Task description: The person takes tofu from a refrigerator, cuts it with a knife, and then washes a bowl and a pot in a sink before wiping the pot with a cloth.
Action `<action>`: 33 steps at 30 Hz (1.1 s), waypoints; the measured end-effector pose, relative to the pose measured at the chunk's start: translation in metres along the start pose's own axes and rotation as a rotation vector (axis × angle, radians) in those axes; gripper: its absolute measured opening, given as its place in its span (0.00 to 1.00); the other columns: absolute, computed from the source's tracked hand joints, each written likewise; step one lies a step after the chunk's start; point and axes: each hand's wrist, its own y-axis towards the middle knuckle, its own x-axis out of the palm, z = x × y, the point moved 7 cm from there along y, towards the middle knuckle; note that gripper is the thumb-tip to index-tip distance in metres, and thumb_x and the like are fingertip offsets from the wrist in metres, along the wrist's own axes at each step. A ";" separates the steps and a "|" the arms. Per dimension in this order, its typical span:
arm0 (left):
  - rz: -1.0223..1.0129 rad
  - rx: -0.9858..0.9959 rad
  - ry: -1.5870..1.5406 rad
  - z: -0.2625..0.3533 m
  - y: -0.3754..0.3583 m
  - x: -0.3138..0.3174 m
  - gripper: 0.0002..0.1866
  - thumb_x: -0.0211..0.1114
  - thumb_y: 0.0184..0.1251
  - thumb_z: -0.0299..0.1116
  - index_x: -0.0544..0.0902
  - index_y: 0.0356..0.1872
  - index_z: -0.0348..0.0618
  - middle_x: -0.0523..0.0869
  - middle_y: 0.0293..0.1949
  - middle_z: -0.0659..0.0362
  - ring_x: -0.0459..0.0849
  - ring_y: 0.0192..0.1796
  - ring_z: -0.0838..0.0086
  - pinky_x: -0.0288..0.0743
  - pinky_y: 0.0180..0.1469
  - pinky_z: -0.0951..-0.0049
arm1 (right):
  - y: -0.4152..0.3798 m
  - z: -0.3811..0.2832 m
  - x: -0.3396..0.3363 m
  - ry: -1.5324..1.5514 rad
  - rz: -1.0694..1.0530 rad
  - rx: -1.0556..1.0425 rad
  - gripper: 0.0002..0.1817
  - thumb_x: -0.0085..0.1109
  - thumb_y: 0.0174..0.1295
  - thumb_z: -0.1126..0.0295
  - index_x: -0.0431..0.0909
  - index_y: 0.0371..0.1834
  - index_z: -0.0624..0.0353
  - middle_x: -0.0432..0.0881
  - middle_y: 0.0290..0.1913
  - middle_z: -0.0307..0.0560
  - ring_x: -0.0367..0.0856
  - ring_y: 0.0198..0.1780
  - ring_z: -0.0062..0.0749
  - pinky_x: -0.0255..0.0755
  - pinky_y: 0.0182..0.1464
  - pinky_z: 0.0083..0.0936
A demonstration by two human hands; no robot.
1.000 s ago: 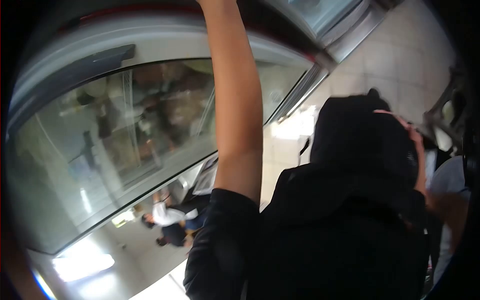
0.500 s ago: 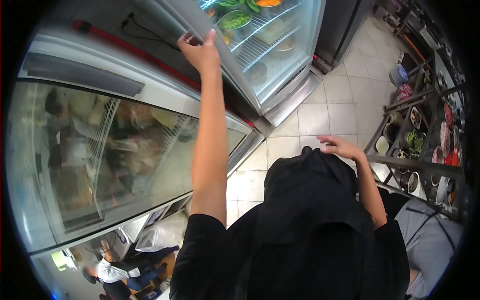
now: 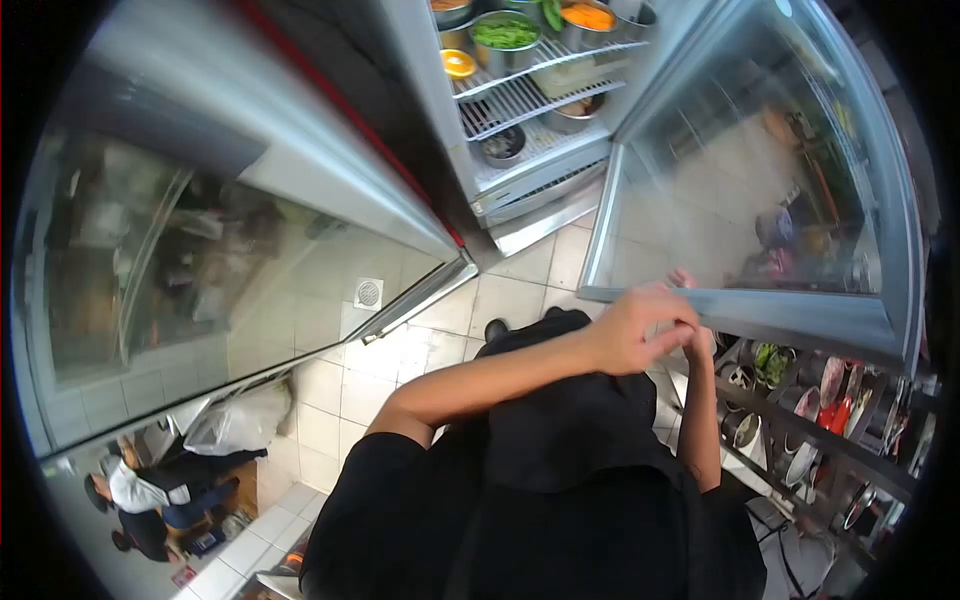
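A glass-doored fridge [image 3: 490,200] stands ahead with its door [image 3: 800,315] swung out to the right. My left hand [image 3: 640,328] reaches across my body to the door's near edge; its fingers are bent, with a gap between them and the thumb. Just behind it, partly covered, my right hand [image 3: 700,343] is at the same edge, its fingertips showing above the frame. On the wire shelves are a metal pot of chopped greens [image 3: 505,35], a pot of orange pieces [image 3: 587,18], a bowl of orange food [image 3: 458,64] and lower metal bowls [image 3: 503,145].
Another glass-doored fridge [image 3: 340,215] fills the left side. At right, a dark metal rack [image 3: 800,420] holds bowls and trays of food. Tiled floor [image 3: 400,355] with a drain [image 3: 368,293] lies between. Other people [image 3: 150,490] are at the lower left, near a plastic bag [image 3: 235,425].
The fridge door has swung open to the right. My left hand has moved right and down with it, and my right hand has come to the door's edge. The view has shifted.
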 end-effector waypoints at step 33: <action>1.613 -0.828 -1.112 -0.448 0.171 -0.138 0.09 0.45 0.59 0.28 0.62 0.39 0.36 0.69 0.35 0.54 0.71 0.31 0.71 0.67 0.34 0.69 | 0.302 -0.113 -0.038 -0.433 -0.894 -0.078 0.16 0.56 0.57 0.63 0.76 0.46 0.59 0.77 0.50 0.49 0.73 0.54 0.38 0.65 0.56 0.29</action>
